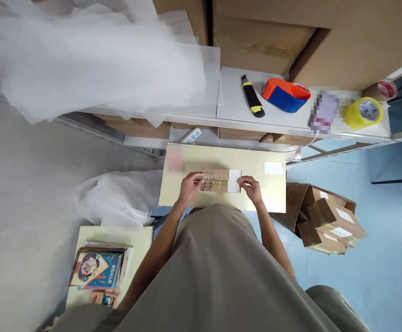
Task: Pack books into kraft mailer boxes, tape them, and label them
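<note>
A small brown cardboard parcel (218,180) with black handwriting and a white label at its right end lies on a pale yellow table (273,198). My left hand (189,186) grips the parcel's left end, fingers curled over it. My right hand (251,186) pinches the right end at the white label. A loose white label (273,168) lies on the table to the right, apart from both hands.
On the white shelf (232,99) behind lie a black-and-yellow utility knife (252,97), an orange-and-blue tape dispenser (284,95) and a yellow tape roll (363,112). Several wrapped parcels (328,223) are piled at the right on the floor. White foam sheets (93,64) hang at the upper left; books (97,269) lie at the lower left.
</note>
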The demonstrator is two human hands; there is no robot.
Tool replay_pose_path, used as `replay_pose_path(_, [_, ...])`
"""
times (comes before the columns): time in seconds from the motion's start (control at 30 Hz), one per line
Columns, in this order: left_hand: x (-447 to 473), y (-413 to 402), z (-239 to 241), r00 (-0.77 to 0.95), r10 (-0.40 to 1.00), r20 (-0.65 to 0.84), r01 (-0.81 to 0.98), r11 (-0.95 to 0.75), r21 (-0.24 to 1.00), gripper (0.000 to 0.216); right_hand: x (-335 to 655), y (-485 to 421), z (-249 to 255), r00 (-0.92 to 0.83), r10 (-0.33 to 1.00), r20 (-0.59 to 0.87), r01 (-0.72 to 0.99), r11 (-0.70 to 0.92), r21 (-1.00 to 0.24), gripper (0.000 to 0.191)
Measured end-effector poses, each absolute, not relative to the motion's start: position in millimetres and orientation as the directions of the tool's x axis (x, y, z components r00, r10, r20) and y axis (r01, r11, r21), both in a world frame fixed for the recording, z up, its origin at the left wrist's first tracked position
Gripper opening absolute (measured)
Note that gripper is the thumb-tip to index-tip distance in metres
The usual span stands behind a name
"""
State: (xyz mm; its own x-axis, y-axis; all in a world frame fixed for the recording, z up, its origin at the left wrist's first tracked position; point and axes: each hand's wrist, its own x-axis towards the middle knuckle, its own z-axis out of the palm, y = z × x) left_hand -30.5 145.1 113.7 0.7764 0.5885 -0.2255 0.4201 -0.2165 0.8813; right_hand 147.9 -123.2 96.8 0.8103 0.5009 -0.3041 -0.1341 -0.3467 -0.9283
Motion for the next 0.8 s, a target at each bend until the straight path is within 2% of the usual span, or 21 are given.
replay_pose_path(0.23, [-30.8, 151.5, 121.2, 0.792, 0.538, -0.288, 0.457, -0.21, 0.864, 0.032, 138.1, -122.4, 109.2, 0.83, 0.479, -0.287, -0.113, -0.359, -0.926, 0.052])
replay_pose_path(0.43, [-3.6, 154.8, 163.9, 0.846, 0.525, -0.09, 0.324, -0.372, 0.87, 0.031, 154.7, -118.9, 170.1, 0.86, 0.468, -0.205, -0.05, -0.322, -0.946, 0.05])
replay_pose_path(0.53, [30.7, 152.3, 199.8, 0.872, 0.489, 0.031, 0.199, -0.411, 0.89, 0.027, 180.4, -113.3, 220.9, 0.877, 0.478, -0.05, 0.102, -0.286, -0.953, 0.043])
replay_pose_path(0.63, [76.2, 144.3, 240.1, 0.882, 0.433, 0.185, 0.029, -0.442, 0.896, 0.018, 212.1, -103.6, 271.2, 0.865, 0.474, 0.164, 0.32, -0.269, -0.909, 0.04])
replay_pose_path(0.8, [154.0, 123.1, 305.5, 0.83, 0.32, 0.457, -0.24, -0.534, 0.81, 0.008, 278.2, -81.5, 318.4, 0.773, 0.46, 0.437, 0.613, -0.367, -0.7, 0.051])
